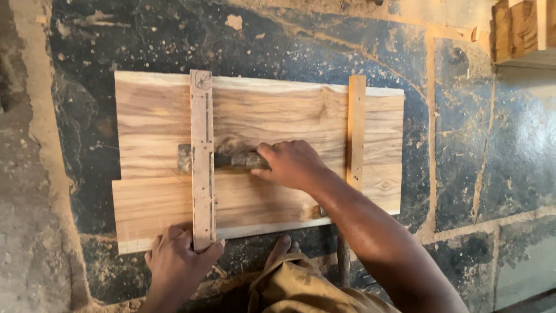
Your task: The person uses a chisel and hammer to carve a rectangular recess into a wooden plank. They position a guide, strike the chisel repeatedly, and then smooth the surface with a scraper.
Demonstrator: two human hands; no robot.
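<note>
Looking down: a wooden panel (260, 122) lies flat on a dark, dusty stone floor (498, 145), made of two boards edge to edge.
Left hand: the left hand (176, 261) is at the panel's near edge, fingers curled and thumb pinched around the near end of a narrow wooden strip (202, 156).
Strip: it runs straight across both boards, away from the person, lying flat on the wood.
Right hand: the right hand (292, 165) is closed around a dark, worn tool (240, 160), knuckles up, fingers wrapped tight.
Tool: its far end meets the strip's right edge, near the seam between the boards; a blurred patch sits just above it.
Second strip: a paler wooden batten (356, 133) lies across the panel to the right of the right hand, parallel to the first.
Near edge: a tan cloth fold (289, 284) shows at the bottom.
Corner: wooden pieces (521, 29) at top right.
</note>
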